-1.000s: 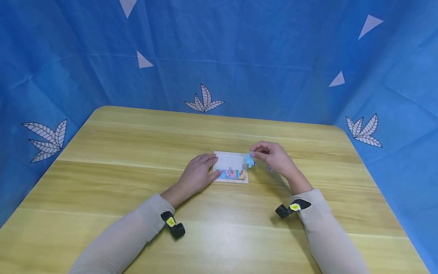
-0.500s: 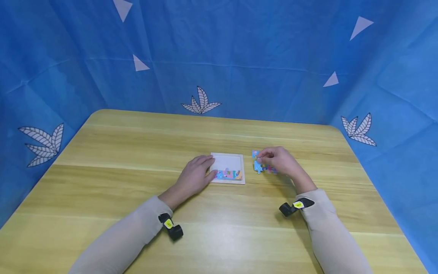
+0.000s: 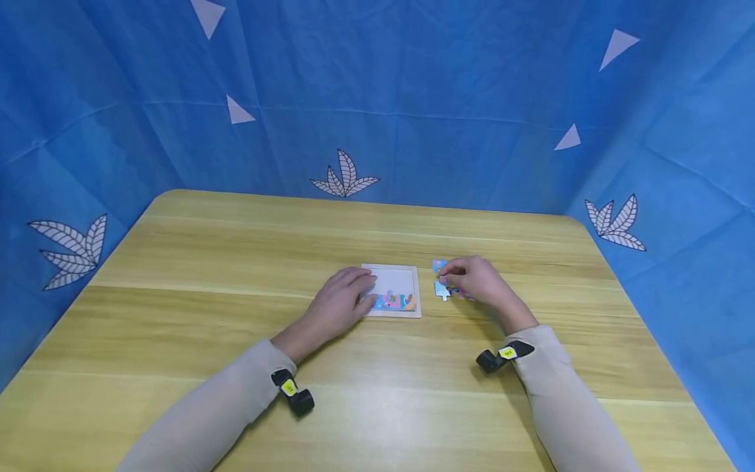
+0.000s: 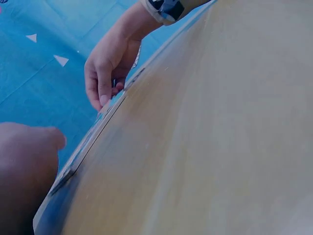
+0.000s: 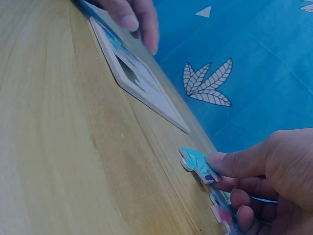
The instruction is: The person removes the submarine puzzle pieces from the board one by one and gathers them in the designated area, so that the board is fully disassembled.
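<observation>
A light blue jigsaw piece [image 5: 196,163] is pinched between thumb and fingers of my right hand [image 3: 476,280], tilted just above the table to the right of the frame. Several other jigsaw pieces [image 5: 221,214] lie under and beside that hand, partly hidden by it. My left hand [image 3: 335,300] rests on the left side of the white puzzle tray [image 3: 419,292], fingers spread over its rim. Along the tray's near side lies a colourful strip of joined pieces [image 3: 395,301]; the left thumb touches its left end. The strip's right part looks raised in the right wrist view.
Another blue piece [image 3: 439,265] lies on the table beyond the right hand's fingertips. The wooden table [image 3: 377,393] extends around both hands. A blue patterned cloth [image 3: 413,98] hangs behind it and along the sides.
My right hand has moved with the light blue piece from the tray's right edge to the loose pieces on the right, and lowered it. The left hand stays on the tray.
</observation>
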